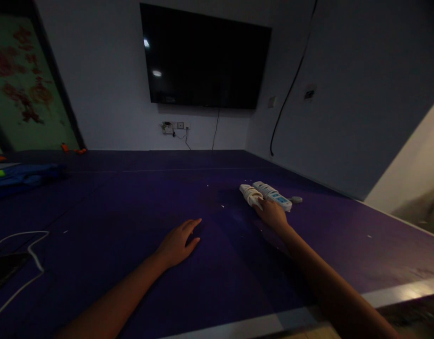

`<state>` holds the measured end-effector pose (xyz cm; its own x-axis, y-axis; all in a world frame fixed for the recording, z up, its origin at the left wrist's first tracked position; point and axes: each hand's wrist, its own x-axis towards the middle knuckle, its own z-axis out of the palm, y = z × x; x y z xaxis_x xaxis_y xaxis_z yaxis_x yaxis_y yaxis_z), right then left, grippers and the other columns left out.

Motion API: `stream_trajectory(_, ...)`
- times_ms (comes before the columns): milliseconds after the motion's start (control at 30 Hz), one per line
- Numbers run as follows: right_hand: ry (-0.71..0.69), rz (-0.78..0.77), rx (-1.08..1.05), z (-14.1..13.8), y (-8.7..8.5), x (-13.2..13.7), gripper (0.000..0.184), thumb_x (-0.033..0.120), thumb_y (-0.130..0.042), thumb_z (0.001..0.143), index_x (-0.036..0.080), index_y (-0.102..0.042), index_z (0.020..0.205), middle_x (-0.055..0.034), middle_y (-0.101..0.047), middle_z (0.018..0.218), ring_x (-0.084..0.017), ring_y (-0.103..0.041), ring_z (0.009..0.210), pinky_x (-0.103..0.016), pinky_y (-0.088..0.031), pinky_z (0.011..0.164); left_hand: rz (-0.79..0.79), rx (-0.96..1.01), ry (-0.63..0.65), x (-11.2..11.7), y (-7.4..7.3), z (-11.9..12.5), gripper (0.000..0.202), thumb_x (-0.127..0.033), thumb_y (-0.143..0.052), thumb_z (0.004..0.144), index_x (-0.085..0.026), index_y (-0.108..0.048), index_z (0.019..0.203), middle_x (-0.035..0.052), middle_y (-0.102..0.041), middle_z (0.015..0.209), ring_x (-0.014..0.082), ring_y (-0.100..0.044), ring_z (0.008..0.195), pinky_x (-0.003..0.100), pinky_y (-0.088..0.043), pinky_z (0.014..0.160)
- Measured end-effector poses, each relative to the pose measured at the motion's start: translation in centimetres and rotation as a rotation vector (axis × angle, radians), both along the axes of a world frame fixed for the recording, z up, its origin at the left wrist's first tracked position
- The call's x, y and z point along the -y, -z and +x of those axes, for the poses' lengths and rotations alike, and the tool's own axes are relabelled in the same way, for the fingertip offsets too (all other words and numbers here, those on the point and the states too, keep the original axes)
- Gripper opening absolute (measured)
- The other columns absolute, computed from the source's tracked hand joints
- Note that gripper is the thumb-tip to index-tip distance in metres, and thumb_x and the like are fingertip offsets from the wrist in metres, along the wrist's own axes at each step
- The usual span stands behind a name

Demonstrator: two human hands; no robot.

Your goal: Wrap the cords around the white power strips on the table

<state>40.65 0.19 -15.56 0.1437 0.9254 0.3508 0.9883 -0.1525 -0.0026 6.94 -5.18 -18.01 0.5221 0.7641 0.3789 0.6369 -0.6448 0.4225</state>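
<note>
Two white power strips lie side by side on the purple surface, each with its cord wound around it. My right hand has its fingers closed on the near end of the left power strip. Just beyond it, the right power strip shows blue socket panels, and a grey plug sits at its right end. My left hand is apart from both strips, low over the surface, with thumb and fingers spread and nothing held.
A white cable and a dark flat object lie at the left. Farther back is blue cloth, with small orange items near the door. A television hangs on the wall; a black cord dangles at the right.
</note>
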Motion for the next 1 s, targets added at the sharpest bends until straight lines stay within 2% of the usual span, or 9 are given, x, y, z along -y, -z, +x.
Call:
stream_trajectory(167,0.015,-0.011,-0.009,-0.04,-0.28,0.08,0.04,0.04,-0.038,0.089,0.014,-0.063,0.106,-0.0152,-0.068,0.091,-0.027,-0.065,0.083,-0.031,-0.043,0.068,-0.007,0.001,0.004,-0.07,-0.05,0.01,0.05,-0.029,-0.044,0.086,-0.023,-0.035,0.135,0.0092,-0.052,0.126,0.017,-0.058,0.097,0.036,-0.045,0.09)
stream_trajectory(500,0.039,0.058,-0.168,-0.05,0.3,0.02,0.047,0.043,-0.044,0.085,0.015,-0.058,0.119,-0.0143,-0.068,0.098,-0.027,-0.065,0.088,-0.03,-0.045,0.073,0.0,-0.005,0.007,-0.14,-0.02,-0.03,0.05,-0.029,-0.044,0.086,-0.022,-0.035,0.134,0.0095,-0.051,0.127,0.0167,-0.058,0.097,0.036,-0.045,0.091)
stream_trajectory(667,0.028,0.107,-0.239,0.22,0.38,-0.22,0.048,0.044,-0.047,0.083,0.012,-0.059,0.118,-0.0148,-0.067,0.103,-0.028,-0.062,0.096,-0.032,-0.044,0.08,-0.006,-0.014,0.003,-0.21,0.06,-0.04,0.051,-0.031,-0.045,0.086,-0.023,-0.035,0.135,0.0089,-0.051,0.127,0.0174,-0.059,0.097,0.036,-0.046,0.089)
stream_trajectory(1000,0.094,0.121,-0.264,-0.57,0.22,-0.31,0.045,0.041,-0.049,0.082,0.01,-0.061,0.113,-0.0154,-0.068,0.098,-0.029,-0.062,0.094,-0.033,-0.045,0.079,0.015,0.002,0.003,-0.21,0.26,0.0,0.051,-0.03,-0.044,0.085,-0.023,-0.035,0.135,0.0093,-0.051,0.128,0.0177,-0.058,0.097,0.037,-0.045,0.09)
